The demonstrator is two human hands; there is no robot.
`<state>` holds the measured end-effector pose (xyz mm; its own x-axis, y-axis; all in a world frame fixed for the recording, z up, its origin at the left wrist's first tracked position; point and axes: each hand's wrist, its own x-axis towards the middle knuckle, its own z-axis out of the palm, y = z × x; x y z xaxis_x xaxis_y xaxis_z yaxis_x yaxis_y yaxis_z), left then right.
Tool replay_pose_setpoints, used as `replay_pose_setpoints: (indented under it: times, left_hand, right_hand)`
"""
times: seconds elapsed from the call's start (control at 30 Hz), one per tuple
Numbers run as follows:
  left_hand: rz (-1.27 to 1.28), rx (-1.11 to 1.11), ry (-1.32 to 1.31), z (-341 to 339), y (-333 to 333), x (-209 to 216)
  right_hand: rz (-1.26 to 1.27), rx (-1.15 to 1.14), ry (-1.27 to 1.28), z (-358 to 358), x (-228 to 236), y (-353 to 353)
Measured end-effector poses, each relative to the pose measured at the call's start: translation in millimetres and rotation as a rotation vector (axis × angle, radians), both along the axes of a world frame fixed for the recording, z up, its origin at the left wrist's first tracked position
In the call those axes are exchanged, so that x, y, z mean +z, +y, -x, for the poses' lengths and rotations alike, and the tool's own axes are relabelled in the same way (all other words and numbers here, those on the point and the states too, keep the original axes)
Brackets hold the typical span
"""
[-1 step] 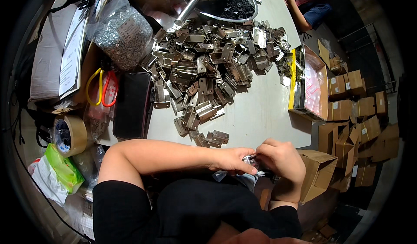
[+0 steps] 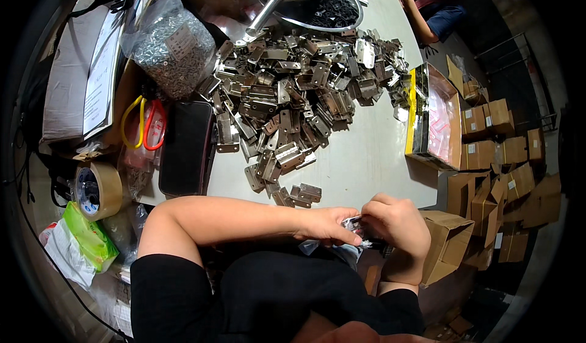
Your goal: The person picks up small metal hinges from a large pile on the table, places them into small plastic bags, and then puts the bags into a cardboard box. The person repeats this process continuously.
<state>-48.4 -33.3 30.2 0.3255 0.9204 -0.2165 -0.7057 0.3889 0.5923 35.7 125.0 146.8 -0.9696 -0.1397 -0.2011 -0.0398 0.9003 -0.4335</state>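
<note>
Close to my body at the table's near edge, my left hand [image 2: 329, 226] is closed on a clear plastic bag [image 2: 350, 255], thumb lying across its top. Against that thumb my right hand [image 2: 398, 226] has its fingers bent together at the bag's upper end. Something shiny shows between the two hands; the fingers cover most of it, so I cannot make out what it is. Beyond my hands spreads a large heap of metal hinges [image 2: 293, 99], a few of them [image 2: 305, 193] lying just past my left forearm.
Left: a bag of screws [image 2: 177, 50], scissors [image 2: 144, 123], a dark flat case [image 2: 186, 151] and a tape roll [image 2: 97, 190]. Far side: a metal scoop [image 2: 265, 13] over a basin of black parts [image 2: 329, 7]. Right: an open box [image 2: 439, 120], cartons [image 2: 448, 245], another person's arm [image 2: 421, 22].
My right hand's fingers have shifted very slightly at the top of the bag. Everything else is in the same place.
</note>
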Motion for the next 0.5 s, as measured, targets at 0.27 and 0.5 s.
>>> replay_pose_setpoints:
  times: [0.27, 0.5]
  left_hand:
    - [-0.049, 0.024, 0.051, -4.6, -0.1, -2.8]
    - [-0.254, 0.186, 0.177, -14.9, 2.8, -13.9]
  right_hand:
    - [0.021, 0.023, 0.03, -5.5, 3.8, -9.0]
    - [-0.135, 0.019, 0.026, -6.1, 12.7, -10.1]
